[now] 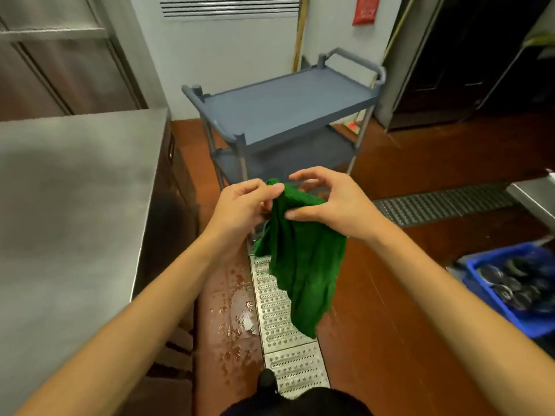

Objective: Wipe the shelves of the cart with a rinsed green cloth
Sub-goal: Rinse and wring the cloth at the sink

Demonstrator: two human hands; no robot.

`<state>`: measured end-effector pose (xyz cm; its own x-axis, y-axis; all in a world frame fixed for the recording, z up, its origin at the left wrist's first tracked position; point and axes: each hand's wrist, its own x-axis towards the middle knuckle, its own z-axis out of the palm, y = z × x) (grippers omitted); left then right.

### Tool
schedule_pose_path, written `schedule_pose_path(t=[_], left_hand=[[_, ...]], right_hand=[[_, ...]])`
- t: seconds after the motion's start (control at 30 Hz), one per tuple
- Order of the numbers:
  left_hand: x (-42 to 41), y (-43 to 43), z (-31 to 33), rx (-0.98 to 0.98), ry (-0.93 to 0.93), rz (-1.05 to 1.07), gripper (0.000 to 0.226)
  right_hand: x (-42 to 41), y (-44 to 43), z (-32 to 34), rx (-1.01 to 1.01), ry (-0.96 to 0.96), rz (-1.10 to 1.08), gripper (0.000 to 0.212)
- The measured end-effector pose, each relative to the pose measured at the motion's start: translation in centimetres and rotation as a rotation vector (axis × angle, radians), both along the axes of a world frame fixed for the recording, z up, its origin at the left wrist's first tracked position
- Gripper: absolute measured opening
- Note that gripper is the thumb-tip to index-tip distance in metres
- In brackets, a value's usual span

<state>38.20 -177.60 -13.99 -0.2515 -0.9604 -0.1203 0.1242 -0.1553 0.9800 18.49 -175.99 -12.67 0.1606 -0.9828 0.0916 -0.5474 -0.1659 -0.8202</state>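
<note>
both hands up in front of the chest, and the green cloth [306,265] hangs between them, well short of the cart [285,106]. the left hand [246,205] pinches the cloth's bunched top corner between thumb and fingertips. the right hand [333,202] has its thumb pressed across the front of the cloth while its fingers arch loosely over the top edge, with the fabric running under the palm. the rest of the cloth droops in folds over the perforated metal drain grate [282,313] in the floor. the grey cart stands just ahead against the wall, its top shelf [288,100] and lower shelf [300,154] both bare. a steel worktop [69,190] fills the left side. wet patches [234,301] shine on the red floor beside the grate. low on the right sits a blue crate [510,319] holding dark round items, too blurred to name.
</note>
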Motion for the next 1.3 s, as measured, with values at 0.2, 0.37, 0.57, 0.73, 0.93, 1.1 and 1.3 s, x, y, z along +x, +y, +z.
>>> schedule_pose_path(t=[0.2,0.37,0.57,0.73,0.93,1.1,1.3], left_hand=[[-2.0,-5.0,1.2,-0.142,-0.03,-0.124,0.039],[-3.9,-8.6,2.5,-0.144,0.059,-0.122,0.04],[-6.1,-12.6,3.6,-0.124,0.158,-0.178,0.039],[-9.0,-16.5,4.5,-0.127,0.149,-0.217,0.038],[-14.5,-21.7,4.7,-0.13,0.077,-0.19,0.04],[-17.2,-25.7,4.1,-0.129,0.008,-0.01,0.041],[-18.3,-30.6,1.6,-0.091,-0.056,0.092,0.044]], right_hand=[[-2.0,-2.2,-1.6,0.155,0.102,-0.078,0.054],[-5.4,-4.4,-4.0,0.147,0.367,-0.189,0.03],[-7.9,-7.4,-8.2,0.346,0.278,-0.075,0.03],[-9.4,-10.4,-12.1,0.408,0.205,0.0,0.032],[-13.0,-15.6,-14.0,0.322,0.182,0.017,0.017],[-20.0,-19.8,-12.2,0.262,0.172,-0.114,0.013],[-28.2,-24.4,-10.1,0.156,0.1,-0.367,0.011]])
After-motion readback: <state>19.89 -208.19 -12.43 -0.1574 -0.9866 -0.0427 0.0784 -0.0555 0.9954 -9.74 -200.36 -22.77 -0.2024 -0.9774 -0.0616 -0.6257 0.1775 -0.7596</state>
